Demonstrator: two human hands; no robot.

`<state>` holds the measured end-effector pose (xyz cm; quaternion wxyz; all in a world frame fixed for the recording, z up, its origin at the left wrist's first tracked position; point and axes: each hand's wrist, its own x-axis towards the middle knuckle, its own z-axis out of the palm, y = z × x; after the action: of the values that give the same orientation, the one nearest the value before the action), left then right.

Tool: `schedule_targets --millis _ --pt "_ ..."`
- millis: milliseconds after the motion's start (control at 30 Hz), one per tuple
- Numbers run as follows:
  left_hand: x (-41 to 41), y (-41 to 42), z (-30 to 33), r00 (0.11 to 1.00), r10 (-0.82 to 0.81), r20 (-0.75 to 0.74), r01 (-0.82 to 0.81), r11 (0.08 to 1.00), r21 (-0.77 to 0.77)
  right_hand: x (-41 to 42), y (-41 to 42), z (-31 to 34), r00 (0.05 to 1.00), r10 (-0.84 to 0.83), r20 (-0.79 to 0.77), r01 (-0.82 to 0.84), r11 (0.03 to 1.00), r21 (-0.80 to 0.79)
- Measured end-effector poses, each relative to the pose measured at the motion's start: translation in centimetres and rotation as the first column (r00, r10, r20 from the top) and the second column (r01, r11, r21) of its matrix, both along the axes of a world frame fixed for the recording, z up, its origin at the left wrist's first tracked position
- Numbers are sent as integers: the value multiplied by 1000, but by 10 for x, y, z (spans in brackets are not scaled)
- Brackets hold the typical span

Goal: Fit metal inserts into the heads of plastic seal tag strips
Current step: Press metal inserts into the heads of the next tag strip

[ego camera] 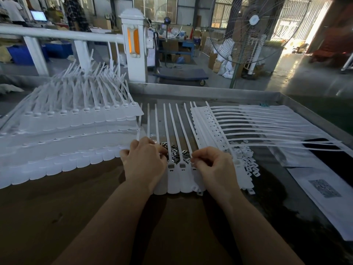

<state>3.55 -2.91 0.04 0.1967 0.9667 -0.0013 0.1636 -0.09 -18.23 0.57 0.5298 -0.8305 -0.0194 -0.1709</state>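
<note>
On the worn brown tabletop (76,197) we see both curled hands, left hand (145,161) and right hand (214,167), pinching at flat white seal tag strips (181,178) beside shiny metal inserts (176,152), bare board nearer us.

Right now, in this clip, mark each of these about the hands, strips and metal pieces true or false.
1. Both hands, left hand and right hand, are over the row of strips in front. True.
2. The metal pieces lie in a heap between the hands. True.
3. The big stack of strips sits to the right. False: it is on the left.
4. The fan stands on the table. False: it stands on the floor beyond it.
</note>
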Motion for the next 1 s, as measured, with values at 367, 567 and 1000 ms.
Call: schedule_targets --millis 367,567,1000 --pt "4 -2 -5 999 32 16 -32 999 -23 -2 0 0 1000 10 -4 -10 1000 -4" --pt "3 -1 -7 999 36 26 -35 998 -44 0 1 0 1000 -6 0 6 1000 -14" --pt "4 2 -10 998 16 62 -9 993 -115 -3 1 2 1000 9 -11 -9 1000 7"
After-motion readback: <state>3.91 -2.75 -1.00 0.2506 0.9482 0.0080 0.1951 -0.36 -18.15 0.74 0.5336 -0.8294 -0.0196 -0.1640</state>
